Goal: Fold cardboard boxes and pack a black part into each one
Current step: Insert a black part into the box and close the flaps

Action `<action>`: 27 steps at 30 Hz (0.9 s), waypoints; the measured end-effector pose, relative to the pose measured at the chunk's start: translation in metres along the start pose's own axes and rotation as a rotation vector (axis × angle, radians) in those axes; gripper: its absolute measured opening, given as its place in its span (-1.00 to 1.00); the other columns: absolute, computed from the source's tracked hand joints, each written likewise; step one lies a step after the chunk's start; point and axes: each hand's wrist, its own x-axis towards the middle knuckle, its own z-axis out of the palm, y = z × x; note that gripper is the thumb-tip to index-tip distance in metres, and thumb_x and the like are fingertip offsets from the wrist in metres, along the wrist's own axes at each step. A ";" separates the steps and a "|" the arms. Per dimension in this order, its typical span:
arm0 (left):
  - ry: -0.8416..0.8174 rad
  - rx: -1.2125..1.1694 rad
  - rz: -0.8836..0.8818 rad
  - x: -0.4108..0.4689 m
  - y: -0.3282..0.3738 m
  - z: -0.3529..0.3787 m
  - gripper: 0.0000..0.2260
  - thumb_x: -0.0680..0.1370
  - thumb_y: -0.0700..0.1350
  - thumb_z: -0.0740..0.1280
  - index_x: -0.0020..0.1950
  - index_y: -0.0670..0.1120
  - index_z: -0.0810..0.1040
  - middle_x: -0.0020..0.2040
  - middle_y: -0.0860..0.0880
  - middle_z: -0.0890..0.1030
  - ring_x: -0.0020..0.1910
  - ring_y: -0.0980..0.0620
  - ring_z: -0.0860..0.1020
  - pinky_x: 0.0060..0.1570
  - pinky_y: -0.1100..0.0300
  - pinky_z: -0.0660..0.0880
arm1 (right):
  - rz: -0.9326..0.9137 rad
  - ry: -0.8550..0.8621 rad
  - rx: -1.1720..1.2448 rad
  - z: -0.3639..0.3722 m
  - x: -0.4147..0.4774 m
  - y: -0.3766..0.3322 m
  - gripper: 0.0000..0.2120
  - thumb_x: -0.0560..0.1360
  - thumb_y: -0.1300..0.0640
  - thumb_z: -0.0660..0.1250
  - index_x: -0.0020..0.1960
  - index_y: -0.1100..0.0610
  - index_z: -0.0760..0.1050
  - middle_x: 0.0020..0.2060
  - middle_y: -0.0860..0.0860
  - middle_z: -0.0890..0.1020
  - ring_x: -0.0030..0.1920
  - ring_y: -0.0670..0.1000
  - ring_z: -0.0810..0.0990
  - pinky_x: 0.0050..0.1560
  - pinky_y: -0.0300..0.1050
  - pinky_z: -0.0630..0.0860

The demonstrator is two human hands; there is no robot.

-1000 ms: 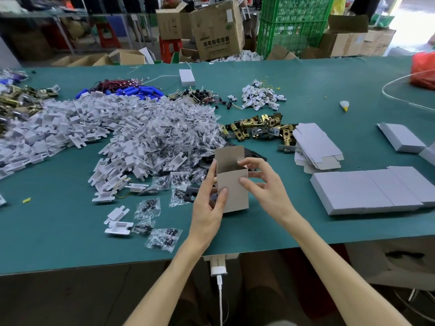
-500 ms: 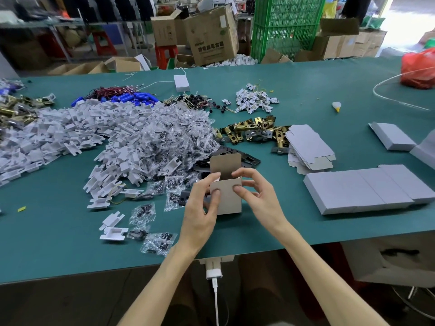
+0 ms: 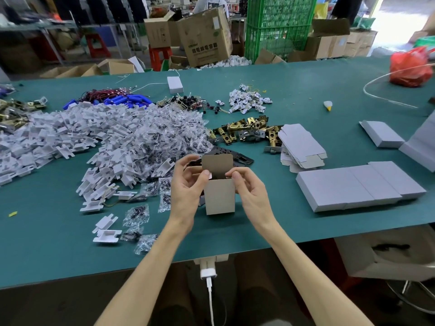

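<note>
A small grey cardboard box [image 3: 219, 196] stands upright above the green table [image 3: 306, 90], its top lid flap raised. My left hand [image 3: 188, 184] grips its left side, thumb at the open top. My right hand [image 3: 249, 189] holds the right side, thumb and fingers pinching a flap at the opening. Something dark shows inside the opening; I cannot tell what it is. Black flat parts [image 3: 237, 156] lie on the table just behind the box. A stack of flat unfolded boxes [image 3: 301, 144] lies to the right.
Folded grey boxes [image 3: 357, 184] lie in a row at the right. A big heap of white plastic pieces [image 3: 70, 137] and bagged screws [image 3: 164, 137] fills the left. Brass latches [image 3: 247, 130] sit behind the box. A red bag [image 3: 409, 67] lies far right.
Both hands have stayed on the box while it turned more upright and squarer. My thumbs have moved to the open top, and the lid flap stands straighter.
</note>
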 end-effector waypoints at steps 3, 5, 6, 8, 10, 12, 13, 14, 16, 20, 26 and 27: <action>-0.033 0.023 -0.065 0.001 0.003 0.000 -0.75 0.57 -0.08 0.43 0.20 0.20 0.65 0.06 0.04 0.73 -0.08 0.11 0.65 -0.29 0.23 0.60 | 0.011 0.019 0.036 -0.001 0.000 -0.003 -0.92 0.68 0.09 0.29 0.14 0.02 0.53 -0.03 -0.07 0.69 0.08 0.06 0.64 0.15 0.17 0.55; -0.067 -0.005 -0.130 0.001 0.004 -0.001 -0.78 0.57 -0.05 0.43 0.19 0.17 0.68 0.07 0.03 0.73 -0.18 0.14 0.62 -0.43 0.28 0.53 | 0.008 0.010 0.036 -0.002 0.000 -0.005 -0.87 0.67 0.10 0.29 0.22 -0.03 0.48 0.01 0.00 0.69 0.12 0.03 0.65 0.19 0.21 0.55; -0.092 -0.027 -0.146 0.002 0.004 -0.003 -0.79 0.58 -0.05 0.43 0.19 0.15 0.69 0.08 0.02 0.73 -0.17 0.13 0.62 -0.41 0.28 0.54 | 0.007 0.003 0.033 -0.002 -0.001 -0.005 -0.83 0.67 0.10 0.30 0.25 -0.05 0.45 0.03 0.02 0.69 0.14 0.02 0.65 0.21 0.22 0.55; -0.135 -0.068 -0.164 0.003 0.005 -0.007 -0.81 0.58 -0.06 0.43 0.17 0.12 0.71 0.09 0.03 0.73 -0.09 0.10 0.64 -0.26 0.25 0.59 | 0.018 -0.001 0.030 -0.002 -0.002 -0.007 -0.77 0.67 0.10 0.31 0.29 -0.08 0.40 0.02 0.01 0.68 0.13 0.03 0.64 0.24 0.24 0.54; -0.167 -0.067 -0.190 0.004 0.006 -0.008 -0.82 0.57 -0.08 0.42 0.14 0.10 0.71 0.08 0.02 0.72 -0.06 0.07 0.63 -0.19 0.22 0.58 | 0.043 -0.002 0.035 -0.004 -0.002 -0.008 -0.72 0.65 0.11 0.33 0.30 -0.07 0.37 -0.02 0.00 0.67 0.09 0.03 0.63 0.25 0.25 0.52; -0.172 -0.046 -0.211 0.003 0.005 -0.005 -0.82 0.56 -0.11 0.39 0.12 0.08 0.69 0.03 0.01 0.71 -0.13 0.07 0.60 -0.27 0.24 0.52 | 0.059 -0.021 0.017 -0.006 0.001 -0.010 -0.74 0.64 0.12 0.35 0.27 -0.07 0.41 -0.02 0.02 0.65 0.06 0.02 0.62 0.23 0.23 0.53; -0.162 -0.039 -0.219 0.002 0.005 -0.003 -0.81 0.55 -0.11 0.38 0.10 0.09 0.69 -0.01 0.01 0.70 -0.20 0.09 0.58 -0.36 0.26 0.47 | 0.064 -0.037 0.007 -0.007 0.002 -0.010 -0.77 0.63 0.13 0.35 0.25 -0.07 0.45 -0.02 0.02 0.65 0.05 0.02 0.62 0.21 0.21 0.55; -0.148 -0.041 -0.227 0.002 0.004 -0.001 -0.81 0.54 -0.12 0.37 0.09 0.10 0.69 -0.05 0.02 0.70 -0.25 0.11 0.56 -0.42 0.29 0.43 | 0.073 -0.049 0.008 -0.007 0.004 -0.011 -0.79 0.64 0.15 0.34 0.23 -0.07 0.48 -0.03 -0.01 0.66 0.04 0.01 0.62 0.20 0.18 0.56; -0.123 -0.069 -0.236 0.001 0.002 0.003 -0.80 0.58 -0.13 0.36 0.09 0.11 0.70 -0.11 0.03 0.69 -0.29 0.15 0.55 -0.46 0.33 0.41 | 0.101 -0.060 0.030 -0.008 0.006 -0.011 -0.81 0.64 0.18 0.32 0.22 -0.02 0.53 -0.07 -0.08 0.68 -0.01 -0.05 0.62 0.17 0.08 0.58; -0.105 -0.109 -0.245 -0.001 -0.001 0.003 -0.83 0.67 -0.17 0.34 0.21 -0.01 0.67 -0.02 -0.01 0.71 -0.23 0.14 0.59 -0.37 0.33 0.48 | 0.112 -0.045 0.034 -0.007 0.006 -0.010 -0.82 0.64 0.19 0.33 0.23 0.04 0.56 -0.07 -0.13 0.69 -0.05 -0.11 0.61 0.09 -0.06 0.57; -0.121 -0.053 -0.190 0.001 -0.001 -0.003 -0.77 0.58 -0.01 0.41 0.20 -0.03 0.69 0.08 -0.08 0.71 -0.04 0.02 0.61 -0.09 0.20 0.55 | 0.095 -0.023 0.050 -0.007 0.005 -0.007 -0.84 0.65 0.15 0.34 0.21 0.04 0.58 0.05 0.06 0.69 0.10 0.12 0.62 0.16 0.03 0.59; -0.129 -0.038 -0.177 0.001 -0.001 -0.004 -0.76 0.58 0.01 0.41 0.20 -0.02 0.69 0.06 -0.07 0.71 -0.08 0.06 0.62 -0.13 0.27 0.55 | 0.090 -0.024 0.054 -0.007 0.005 -0.007 -0.85 0.65 0.14 0.33 0.20 0.03 0.58 0.05 0.06 0.69 0.11 0.11 0.63 0.16 0.01 0.59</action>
